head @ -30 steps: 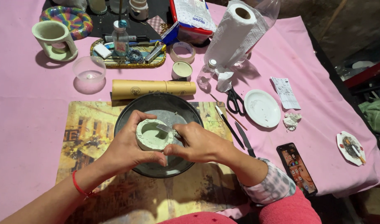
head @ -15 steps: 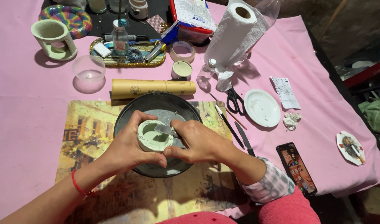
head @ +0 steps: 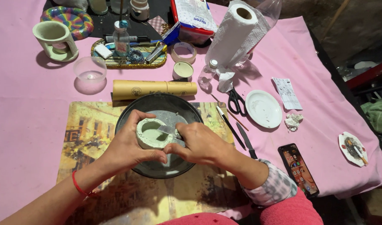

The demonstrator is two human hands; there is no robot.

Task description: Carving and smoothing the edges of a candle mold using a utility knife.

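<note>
While the left hand point(head: 128, 146) cups a small pale-green ring-shaped clay vessel point(head: 151, 133) from its left side, thumb and fingers curled round the wall, the right hand point(head: 199, 143) pinches a thin grey flat scraper blade point(head: 168, 130) whose tip lies across the vessel's open middle. Both hands sit over a dark round shallow bowl point(head: 157, 106), which stands on a yellow-brown printed picture mat point(head: 80, 137) laid on the pink-covered surface point(head: 24, 112). Red string bracelet point(head: 79, 186) on the left wrist. Just behind the bowl lies a tan cardboard tube point(head: 153, 88). Right of the bowl: black-handled scissors point(head: 236, 102), a black pencil-like stick point(head: 230, 127), a small white round plate point(head: 264, 109) and a dark smartphone with lit screen point(head: 298, 169). Further back stand a white paper-towel roll point(head: 234, 35), a clear glass bowl point(head: 90, 68) and an oval gold-rimmed tray of small items point(head: 128, 54).
</note>
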